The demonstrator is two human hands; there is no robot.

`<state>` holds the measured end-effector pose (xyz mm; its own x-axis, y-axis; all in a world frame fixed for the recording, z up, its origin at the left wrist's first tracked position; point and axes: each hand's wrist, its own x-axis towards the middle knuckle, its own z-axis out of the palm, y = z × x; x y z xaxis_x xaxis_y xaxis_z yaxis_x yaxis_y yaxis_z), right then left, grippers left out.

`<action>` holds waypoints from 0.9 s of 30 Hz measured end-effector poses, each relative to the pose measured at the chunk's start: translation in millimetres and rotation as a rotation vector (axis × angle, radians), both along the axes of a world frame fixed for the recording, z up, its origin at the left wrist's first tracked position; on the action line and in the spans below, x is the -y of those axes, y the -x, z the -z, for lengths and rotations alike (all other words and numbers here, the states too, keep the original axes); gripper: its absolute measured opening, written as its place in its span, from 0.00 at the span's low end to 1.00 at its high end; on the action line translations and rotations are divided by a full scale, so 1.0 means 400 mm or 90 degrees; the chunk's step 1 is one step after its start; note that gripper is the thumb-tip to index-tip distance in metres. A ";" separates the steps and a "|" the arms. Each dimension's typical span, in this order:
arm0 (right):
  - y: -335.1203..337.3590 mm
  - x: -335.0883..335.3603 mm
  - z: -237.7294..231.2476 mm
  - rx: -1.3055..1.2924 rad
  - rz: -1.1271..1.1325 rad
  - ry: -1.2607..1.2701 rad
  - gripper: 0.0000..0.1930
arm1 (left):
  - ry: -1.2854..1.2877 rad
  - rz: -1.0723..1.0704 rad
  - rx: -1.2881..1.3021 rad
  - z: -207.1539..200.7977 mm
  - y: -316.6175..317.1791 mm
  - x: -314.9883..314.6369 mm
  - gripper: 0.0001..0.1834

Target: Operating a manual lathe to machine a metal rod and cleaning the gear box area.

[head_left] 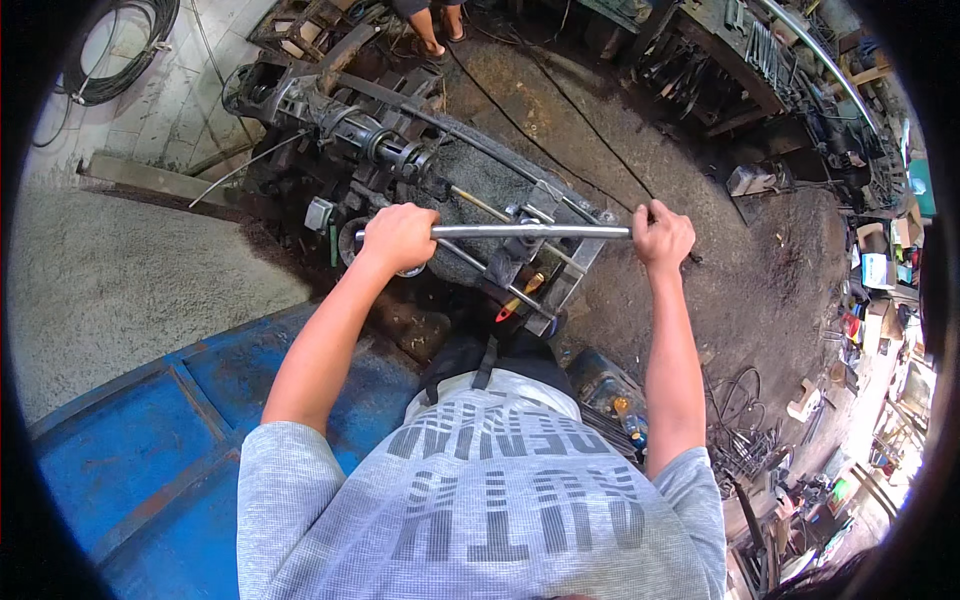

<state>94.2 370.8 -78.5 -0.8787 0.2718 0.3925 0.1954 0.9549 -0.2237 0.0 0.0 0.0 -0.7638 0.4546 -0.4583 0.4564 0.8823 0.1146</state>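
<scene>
A long bare metal rod (540,231) lies level across the view in front of me. My left hand (400,240) is wrapped round its left part, and a short stub sticks out past the fist. Around the rod's right end my right hand (662,236) is closed. Beneath the rod stands a greasy machine (375,140) with a chuck-like head and parallel rails; a carriage (525,228) on the rails sits directly under the rod's middle. A brush with a red-tipped yellow handle (520,298) rests at the machine's near end. Part of a handwheel (350,240) shows behind my left hand.
Blue metal panels (150,440) fill the lower left. Coiled black hose (115,50) lies on the floor at far left. Black cables (560,110) cross the stained floor. Another person's feet (438,30) are at the far side. A tool-laden bench (730,60) and clutter line the right.
</scene>
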 end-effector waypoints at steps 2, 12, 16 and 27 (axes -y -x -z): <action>0.000 -0.005 -0.002 -0.009 -0.002 0.017 0.16 | 0.002 0.002 -0.004 -0.002 -0.003 -0.005 0.16; 0.006 0.009 -0.031 0.102 0.048 0.073 0.16 | -0.014 0.005 -0.019 -0.001 -0.004 0.003 0.14; 0.012 0.017 -0.028 0.101 0.042 0.070 0.17 | -0.032 0.022 -0.030 -0.002 -0.003 0.013 0.13; 0.001 0.010 -0.008 0.046 0.024 0.047 0.17 | -0.026 0.007 -0.014 0.004 -0.005 0.012 0.12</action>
